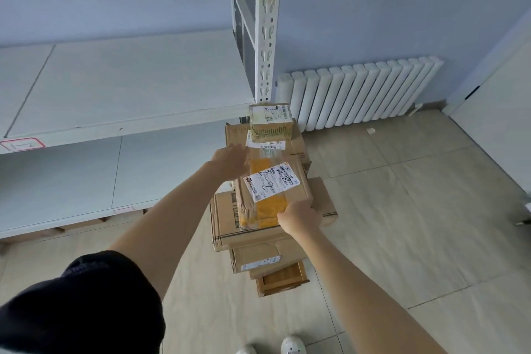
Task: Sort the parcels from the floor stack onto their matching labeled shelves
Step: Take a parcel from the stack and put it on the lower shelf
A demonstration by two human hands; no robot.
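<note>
A: Parcel in hand: brown cardboard box, yellow tape down its length, clear tape glossy over that. White shipping label with "2-2" handwritten in black marker; printed text too small to read.

B: Position?

A: Top of the floor stack, centre frame. Right hand grasps its near corner at 5 o'clock, fingers curled around the edge. Left hand at the box's 10 o'clock side, blurred, fingers extended flat against it.

B: Beneath it?

A: Flat cardboard cartons, corners staggered, one creased and dented. At 6 o'clock a carton with a small white label, unreadable, and a wooden tray-like piece lowest.

B: Beyond?

A: At 12 o'clock, a small box with green-striped sides, white barcode label, black scrawl I cannot read.

B: Shelving?

A: White metal shelf unit at 9 to 11 o'clock, slotted upright. Red-bordered tag on the shelf edge, reads roughly "1-2". White ribbed radiator at 1 o'clock. Pale tiled floor.
</note>
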